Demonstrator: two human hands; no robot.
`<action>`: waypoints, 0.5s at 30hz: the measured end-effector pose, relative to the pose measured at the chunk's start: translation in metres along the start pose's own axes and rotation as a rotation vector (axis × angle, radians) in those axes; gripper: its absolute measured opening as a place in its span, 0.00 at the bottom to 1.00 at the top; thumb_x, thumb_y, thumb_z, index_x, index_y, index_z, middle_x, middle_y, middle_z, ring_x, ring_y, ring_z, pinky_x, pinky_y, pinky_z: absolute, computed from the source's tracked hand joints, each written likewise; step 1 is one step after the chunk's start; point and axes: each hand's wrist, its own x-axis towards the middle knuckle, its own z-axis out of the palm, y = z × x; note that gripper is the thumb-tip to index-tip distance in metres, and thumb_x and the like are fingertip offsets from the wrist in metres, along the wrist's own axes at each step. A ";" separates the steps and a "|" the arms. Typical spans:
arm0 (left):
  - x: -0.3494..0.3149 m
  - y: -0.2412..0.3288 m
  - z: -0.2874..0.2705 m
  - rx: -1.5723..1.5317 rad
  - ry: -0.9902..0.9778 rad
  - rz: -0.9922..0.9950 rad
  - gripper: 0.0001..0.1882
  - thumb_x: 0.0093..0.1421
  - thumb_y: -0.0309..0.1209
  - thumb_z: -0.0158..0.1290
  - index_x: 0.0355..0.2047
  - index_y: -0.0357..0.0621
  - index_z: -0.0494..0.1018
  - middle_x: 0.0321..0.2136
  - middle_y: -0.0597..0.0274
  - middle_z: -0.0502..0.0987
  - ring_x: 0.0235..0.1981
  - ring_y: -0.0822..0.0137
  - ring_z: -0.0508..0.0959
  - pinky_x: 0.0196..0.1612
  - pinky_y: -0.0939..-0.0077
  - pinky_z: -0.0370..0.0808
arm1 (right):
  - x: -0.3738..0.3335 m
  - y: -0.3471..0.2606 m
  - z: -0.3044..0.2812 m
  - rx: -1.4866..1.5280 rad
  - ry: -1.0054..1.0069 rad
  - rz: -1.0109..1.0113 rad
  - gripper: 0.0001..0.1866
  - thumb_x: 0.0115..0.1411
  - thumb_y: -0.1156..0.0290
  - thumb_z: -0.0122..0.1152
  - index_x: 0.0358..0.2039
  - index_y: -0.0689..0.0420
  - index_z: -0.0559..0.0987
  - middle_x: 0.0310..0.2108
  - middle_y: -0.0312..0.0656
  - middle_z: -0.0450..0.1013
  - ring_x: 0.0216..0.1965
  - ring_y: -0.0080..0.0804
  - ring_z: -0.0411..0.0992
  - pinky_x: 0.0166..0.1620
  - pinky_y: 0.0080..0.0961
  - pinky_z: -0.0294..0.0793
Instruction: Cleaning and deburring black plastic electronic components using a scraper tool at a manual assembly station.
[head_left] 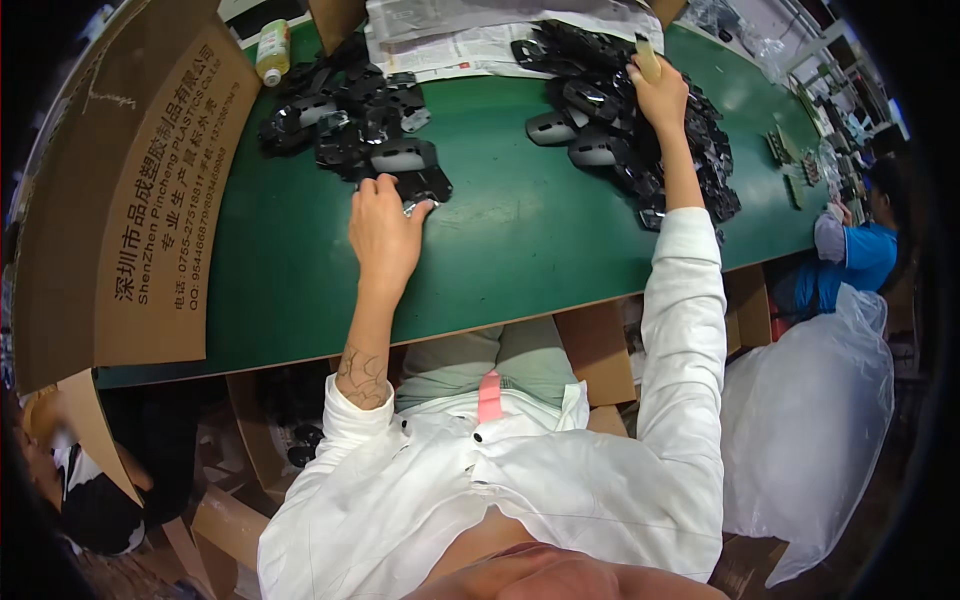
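While the right hand (660,92) closes its fingers around a pale yellow item (649,61) over the right pile (592,150), the left hand (386,225), thumb and fingers half-spread, touches a black shell (430,186) at the left pile (300,115) (grip: I cannot tell). Cardboard box (165,220): interior hidden. Translucent bag (805,420): contents indistinct.

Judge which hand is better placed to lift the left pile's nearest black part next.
Likely the left hand: it touches that black part, while the right hand holds a pale yellow object over the right pile.
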 end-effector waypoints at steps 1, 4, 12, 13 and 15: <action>0.001 -0.003 -0.002 0.006 0.009 -0.010 0.16 0.53 0.29 0.60 0.40 0.36 0.70 0.35 0.55 0.74 0.32 0.57 0.73 0.38 0.65 0.74 | 0.001 -0.008 0.002 0.011 -0.002 -0.009 0.08 0.52 0.70 0.65 0.34 0.53 0.83 0.27 0.39 0.79 0.24 0.32 0.72 0.35 0.27 0.72; 0.000 -0.003 -0.017 -0.279 -0.169 -0.134 0.14 0.55 0.26 0.59 0.40 0.35 0.69 0.31 0.56 0.74 0.29 0.62 0.74 0.36 0.69 0.75 | -0.023 -0.034 -0.011 0.107 -0.129 0.117 0.09 0.54 0.71 0.64 0.36 0.54 0.83 0.28 0.36 0.79 0.29 0.27 0.75 0.37 0.23 0.72; -0.062 0.054 -0.061 -1.416 0.007 -0.398 0.07 0.59 0.22 0.57 0.35 0.35 0.69 0.29 0.60 0.76 0.28 0.74 0.75 0.33 0.82 0.75 | -0.177 -0.179 -0.097 1.209 -0.729 0.409 0.18 0.53 0.79 0.66 0.46 0.64 0.78 0.40 0.44 0.78 0.38 0.28 0.76 0.43 0.22 0.76; -0.070 0.064 -0.056 -1.415 -0.008 -0.401 0.07 0.59 0.22 0.57 0.35 0.35 0.69 0.29 0.60 0.76 0.28 0.74 0.75 0.33 0.82 0.75 | -0.191 -0.192 -0.103 1.283 -0.718 0.437 0.19 0.52 0.80 0.67 0.46 0.65 0.78 0.39 0.44 0.79 0.40 0.30 0.77 0.43 0.22 0.77; -0.084 0.078 -0.046 -1.530 0.049 -0.361 0.08 0.59 0.23 0.57 0.35 0.36 0.68 0.29 0.61 0.77 0.23 0.74 0.73 0.29 0.86 0.73 | -0.205 -0.200 -0.113 1.238 -0.700 0.428 0.21 0.51 0.83 0.66 0.47 0.64 0.78 0.39 0.44 0.78 0.38 0.29 0.78 0.40 0.19 0.77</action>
